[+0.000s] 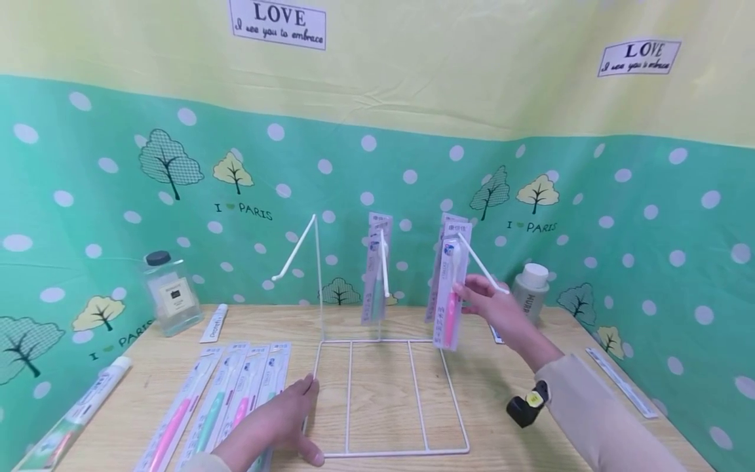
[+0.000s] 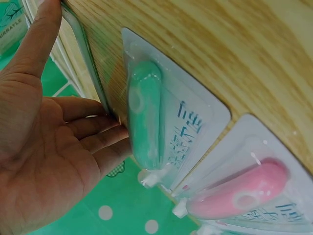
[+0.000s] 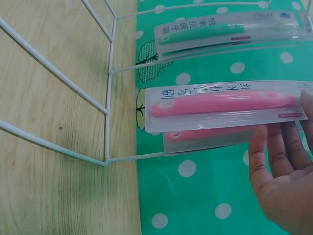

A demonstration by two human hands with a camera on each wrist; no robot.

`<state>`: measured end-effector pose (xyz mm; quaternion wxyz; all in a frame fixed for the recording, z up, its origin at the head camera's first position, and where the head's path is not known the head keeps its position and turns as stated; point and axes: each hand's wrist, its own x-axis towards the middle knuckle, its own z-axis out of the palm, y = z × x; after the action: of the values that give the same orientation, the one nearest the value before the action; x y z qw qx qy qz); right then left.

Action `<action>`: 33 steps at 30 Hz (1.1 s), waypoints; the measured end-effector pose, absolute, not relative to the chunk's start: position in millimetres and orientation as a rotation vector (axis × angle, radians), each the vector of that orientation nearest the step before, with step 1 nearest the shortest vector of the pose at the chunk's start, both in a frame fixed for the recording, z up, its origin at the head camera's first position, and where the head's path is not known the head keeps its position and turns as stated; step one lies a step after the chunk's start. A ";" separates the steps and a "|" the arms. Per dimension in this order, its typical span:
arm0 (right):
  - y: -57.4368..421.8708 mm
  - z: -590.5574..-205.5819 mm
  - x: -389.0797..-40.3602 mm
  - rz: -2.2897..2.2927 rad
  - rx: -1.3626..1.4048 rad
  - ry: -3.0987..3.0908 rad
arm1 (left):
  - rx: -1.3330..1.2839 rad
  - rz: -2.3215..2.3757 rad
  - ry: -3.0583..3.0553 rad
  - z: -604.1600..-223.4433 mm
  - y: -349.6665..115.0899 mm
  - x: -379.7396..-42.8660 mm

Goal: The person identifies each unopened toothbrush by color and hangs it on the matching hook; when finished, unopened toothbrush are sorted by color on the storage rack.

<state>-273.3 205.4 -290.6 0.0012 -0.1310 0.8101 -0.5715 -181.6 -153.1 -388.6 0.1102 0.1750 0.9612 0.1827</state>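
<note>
My right hand (image 1: 492, 305) pinches the edge of a packaged pink toothbrush (image 1: 451, 308), which hangs upright at the right hook (image 1: 482, 262) of the white wire rack (image 1: 389, 453). Behind it hangs another pink toothbrush pack (image 3: 210, 137). Green toothbrush packs (image 1: 375, 282) hang on the middle hook; the left hook (image 1: 293, 248) bears nothing. My left hand (image 1: 283, 414) rests at the rack's front left corner, thumb spread, fingers fairly straight against the side wire. Beside that hand, several packaged toothbrushes (image 1: 179, 413) lie in a row on the table; a green one (image 2: 144, 115) is closest.
A glass bottle (image 1: 174, 295) with a dark cap and a small tube (image 1: 213, 323) stand at the back left. A toothpaste tube (image 1: 77, 416) lies at the left edge. A white-capped bottle (image 1: 531, 292) is behind my right hand; a thin strip pack (image 1: 620, 382) lies far right.
</note>
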 end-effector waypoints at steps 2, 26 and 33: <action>204.2 -290.8 -276.2 -1.801 -0.417 2.533 | 0.515 0.539 2.823 -388.9 -152.6 -181.3; 202.4 -294.5 -291.0 -1.879 -0.420 2.474 | 0.506 0.538 2.826 -391.9 -152.0 -182.5; 206.9 -298.5 -289.9 -1.833 -0.402 2.538 | 0.514 0.528 2.839 -390.6 -152.5 -181.1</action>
<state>-289.9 206.9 -298.5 -0.0073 -0.1274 0.8041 -0.5806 -181.1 -152.5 -390.6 0.1040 0.1744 0.9626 0.1791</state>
